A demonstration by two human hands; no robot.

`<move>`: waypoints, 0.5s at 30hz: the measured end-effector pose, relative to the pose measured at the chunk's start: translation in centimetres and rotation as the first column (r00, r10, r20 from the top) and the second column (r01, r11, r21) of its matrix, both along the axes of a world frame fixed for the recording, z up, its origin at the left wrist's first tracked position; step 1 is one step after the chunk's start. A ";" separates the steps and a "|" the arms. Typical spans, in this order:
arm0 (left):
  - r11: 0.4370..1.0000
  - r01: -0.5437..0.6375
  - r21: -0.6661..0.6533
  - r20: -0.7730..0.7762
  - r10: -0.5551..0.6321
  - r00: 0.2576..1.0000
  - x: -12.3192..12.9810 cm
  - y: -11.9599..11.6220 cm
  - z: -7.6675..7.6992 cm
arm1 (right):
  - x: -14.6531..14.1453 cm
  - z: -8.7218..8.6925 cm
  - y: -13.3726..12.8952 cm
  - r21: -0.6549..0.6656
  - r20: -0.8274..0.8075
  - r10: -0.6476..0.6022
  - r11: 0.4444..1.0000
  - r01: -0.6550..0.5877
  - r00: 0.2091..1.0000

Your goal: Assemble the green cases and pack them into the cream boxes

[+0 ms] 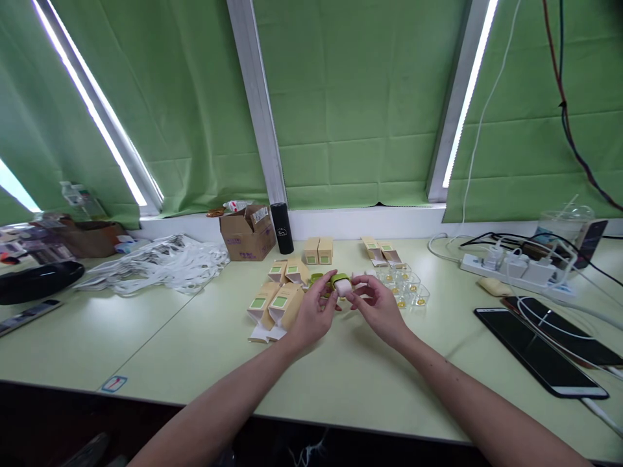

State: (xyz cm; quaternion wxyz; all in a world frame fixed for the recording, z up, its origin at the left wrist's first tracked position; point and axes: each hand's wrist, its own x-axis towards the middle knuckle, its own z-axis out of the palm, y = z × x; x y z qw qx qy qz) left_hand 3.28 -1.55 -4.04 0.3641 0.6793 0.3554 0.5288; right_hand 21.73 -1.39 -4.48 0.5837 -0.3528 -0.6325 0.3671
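Note:
Just above the table, my left hand (315,312) and my right hand (378,306) pinch a small white roll-like piece with a green band (343,285) between their fingertips. Its exact kind is too small to make out. Several small beige cartons with green labels (286,303) lie beside my left hand, their white end flaps open. Behind the fingers, green pieces (316,277) are partly hidden. Next to my right hand stand several clear plastic containers (419,295) with a yellow spot in each.
Two upright beige cartons (318,251) and more open cartons (382,251) stand farther back. A cardboard box (247,235), a black cylinder (282,228) and white straps (160,263) are at the back left. Phones (538,350), cables and a power strip (516,275) occupy the right.

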 end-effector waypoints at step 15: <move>0.970 0.192 -0.152 0.121 -0.174 0.977 0.0 -0.3 0.7 | 1.0 -0.5 0.1 0.537 0.450 -0.292 0.843 0.005 0.844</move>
